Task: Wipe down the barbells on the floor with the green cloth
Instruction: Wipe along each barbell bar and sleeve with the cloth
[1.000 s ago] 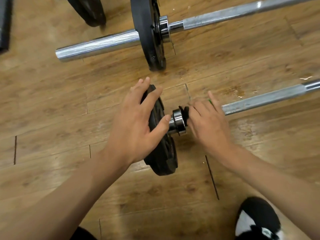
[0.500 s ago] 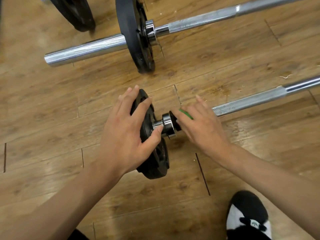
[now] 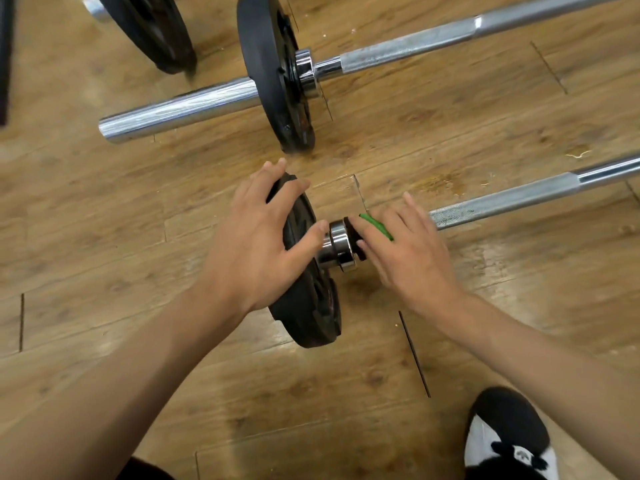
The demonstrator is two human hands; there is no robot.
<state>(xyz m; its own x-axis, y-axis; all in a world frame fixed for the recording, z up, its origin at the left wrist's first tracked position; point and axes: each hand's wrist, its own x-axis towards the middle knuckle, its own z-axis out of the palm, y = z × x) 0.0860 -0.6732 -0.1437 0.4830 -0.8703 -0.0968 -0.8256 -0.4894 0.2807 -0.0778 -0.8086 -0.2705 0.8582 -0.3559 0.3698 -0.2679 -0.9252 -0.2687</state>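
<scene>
The near barbell [image 3: 512, 199] lies on the wooden floor with a black weight plate [image 3: 311, 306] at its left end. My left hand [image 3: 252, 237] holds that plate, fingers over its outer face and top rim, thumb against the chrome collar [image 3: 337, 244]. My right hand [image 3: 408, 258] lies over the bar just right of the collar and holds the green cloth [image 3: 377, 226] against it. Only a thin strip of the cloth shows between the fingers. A second barbell [image 3: 408, 46] with its own black plate [image 3: 273, 71] lies farther away.
Another black plate [image 3: 156, 32] stands at the top left, with a dark edge [image 3: 5, 57] at the far left. My black-and-white shoe [image 3: 509, 441] is at the bottom right. Small crumbs lie on the wooden floor [image 3: 104, 237] near the bars.
Both hands stay at the same spot on the near barbell. A strip of green cloth has come into view between my right fingers. The view has shifted slightly.
</scene>
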